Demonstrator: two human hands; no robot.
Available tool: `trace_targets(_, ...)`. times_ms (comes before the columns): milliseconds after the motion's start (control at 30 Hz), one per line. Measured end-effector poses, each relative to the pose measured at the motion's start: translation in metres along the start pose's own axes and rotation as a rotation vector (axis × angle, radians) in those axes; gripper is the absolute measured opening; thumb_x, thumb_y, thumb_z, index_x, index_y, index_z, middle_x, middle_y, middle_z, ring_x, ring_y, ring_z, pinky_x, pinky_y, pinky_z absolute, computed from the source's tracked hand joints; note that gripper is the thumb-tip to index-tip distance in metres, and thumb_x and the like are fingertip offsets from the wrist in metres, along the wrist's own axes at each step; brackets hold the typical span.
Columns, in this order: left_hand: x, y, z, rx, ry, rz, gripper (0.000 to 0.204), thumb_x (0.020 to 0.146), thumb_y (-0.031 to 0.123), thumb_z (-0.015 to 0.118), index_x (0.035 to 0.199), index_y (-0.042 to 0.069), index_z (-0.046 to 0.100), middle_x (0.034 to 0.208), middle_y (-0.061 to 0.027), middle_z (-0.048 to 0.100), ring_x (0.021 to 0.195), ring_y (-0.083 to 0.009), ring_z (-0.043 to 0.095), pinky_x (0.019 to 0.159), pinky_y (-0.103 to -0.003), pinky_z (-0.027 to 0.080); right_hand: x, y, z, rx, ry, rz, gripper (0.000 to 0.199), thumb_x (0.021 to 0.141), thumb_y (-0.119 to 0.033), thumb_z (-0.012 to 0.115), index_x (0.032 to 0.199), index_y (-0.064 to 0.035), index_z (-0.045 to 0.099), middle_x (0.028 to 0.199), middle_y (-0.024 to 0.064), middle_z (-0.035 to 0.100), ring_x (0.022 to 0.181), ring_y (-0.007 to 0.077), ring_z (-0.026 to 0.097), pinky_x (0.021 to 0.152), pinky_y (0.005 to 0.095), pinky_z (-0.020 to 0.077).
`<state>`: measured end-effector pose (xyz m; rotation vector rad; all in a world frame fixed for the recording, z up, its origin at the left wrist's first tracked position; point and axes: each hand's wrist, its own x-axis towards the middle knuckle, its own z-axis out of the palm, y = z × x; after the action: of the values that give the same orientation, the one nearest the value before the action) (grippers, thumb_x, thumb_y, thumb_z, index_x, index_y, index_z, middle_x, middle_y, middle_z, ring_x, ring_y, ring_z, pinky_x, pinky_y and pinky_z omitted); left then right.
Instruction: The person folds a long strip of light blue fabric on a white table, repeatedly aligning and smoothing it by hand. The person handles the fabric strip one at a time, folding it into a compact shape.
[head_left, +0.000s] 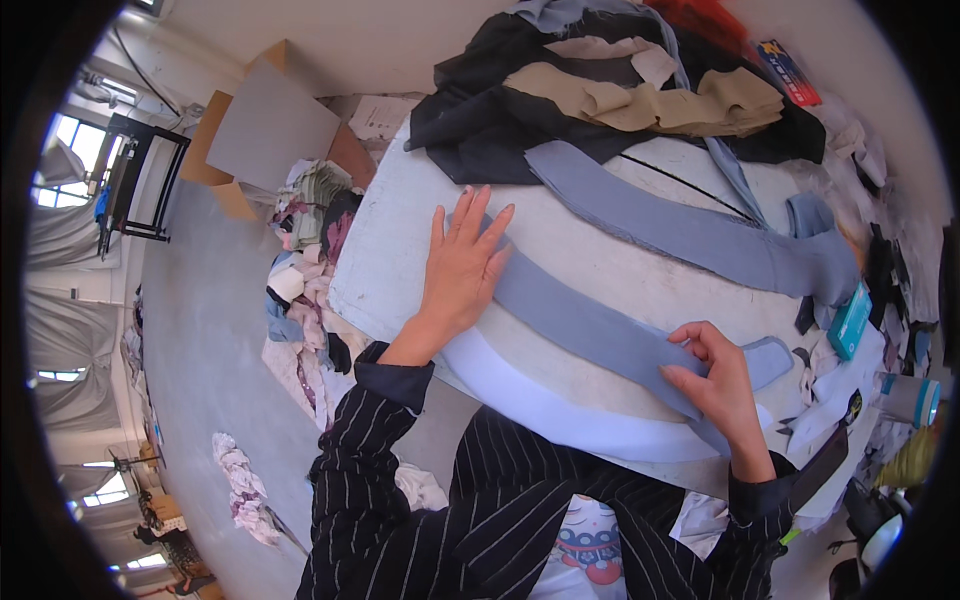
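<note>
A curved blue-grey fabric strip lies across the pale table in front of me. My left hand rests on its left end, fingers spread and stretched out. Over the strip's right part is my right hand, its fingers loosely bent and its thumb apart from the index finger. A white curved strip lies along the near table edge, partly beneath the blue-grey one. Farther back is a stack of similar blue-grey pieces, folded over at the right end.
Dark cloth and tan fabric pieces are heaped at the table's far side. A teal box and a tub stand at the right. Fabric scraps pile beyond the table's left edge, near a cardboard box.
</note>
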<state>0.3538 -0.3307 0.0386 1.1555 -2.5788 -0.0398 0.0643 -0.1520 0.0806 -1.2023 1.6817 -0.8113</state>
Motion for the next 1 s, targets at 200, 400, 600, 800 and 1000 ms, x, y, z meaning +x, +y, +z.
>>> trace_targets(200, -0.004, -0.006, 0.013, -0.054, -0.183, -0.038, 0.050, 0.101, 0.034, 0.042, 0.148, 0.016, 0.040, 0.158, -0.0137, 0.022, 0.147, -0.0326, 0.016, 0.119, -0.052, 0.007, 0.002, 0.006, 0.001, -0.084, 0.062, -0.053, 0.034, 0.074, -0.006, 0.073, 0.105, -0.0041, 0.059, 0.072, 0.0103, 0.063, 0.062, 0.0195, 0.058, 0.061, 0.0281, 0.0450)
trace_targets(400, 0.005, 0.031, 0.000, -0.040, -0.206, 0.009, 0.054, 0.097, 0.034, 0.050, 0.147, 0.016, 0.041, 0.159, -0.0154, 0.020, 0.148, -0.0338, 0.015, 0.117, -0.056, 0.006, 0.003, 0.014, 0.007, -0.182, 0.099, -0.026, 0.034, 0.073, -0.005, 0.073, 0.105, -0.0048, 0.058, 0.069, 0.0064, 0.058, 0.064, 0.0152, 0.055, 0.063, 0.0260, 0.0440)
trace_targets(600, 0.007, 0.056, 0.012, -0.098, -0.342, 0.199, 0.058, 0.094, 0.039, 0.054, 0.146, 0.016, 0.043, 0.159, -0.0150, 0.021, 0.148, -0.0318, 0.015, 0.117, -0.058, 0.005, -0.007, 0.010, -0.003, -0.235, 0.117, -0.055, 0.037, 0.074, -0.005, 0.072, 0.108, -0.0052, 0.060, 0.073, 0.0067, 0.058, 0.066, 0.0178, 0.056, 0.064, 0.0273, 0.0456)
trace_targets(800, 0.009, 0.056, 0.014, -0.096, -0.343, 0.208, 0.057, 0.094, 0.042, 0.052, 0.145, 0.017, 0.045, 0.159, -0.0144, 0.021, 0.148, -0.0314, 0.015, 0.117, -0.058, 0.005, -0.014, 0.025, -0.020, -0.329, 0.159, -0.057, 0.039, 0.076, -0.010, 0.074, 0.112, -0.0109, 0.059, 0.077, 0.0095, 0.063, 0.069, 0.0279, 0.064, 0.062, 0.0349, 0.0482)
trace_targets(1000, 0.015, 0.077, -0.001, -0.007, -0.420, 0.231, 0.060, 0.094, 0.041, 0.053, 0.148, 0.018, 0.039, 0.160, -0.0140, 0.018, 0.148, -0.0298, 0.015, 0.117, -0.057, 0.003, -0.010, 0.031, -0.012, -0.370, 0.206, -0.069, 0.039, 0.076, -0.011, 0.075, 0.112, -0.0117, 0.059, 0.079, 0.0097, 0.065, 0.070, 0.0290, 0.065, 0.063, 0.0364, 0.0497)
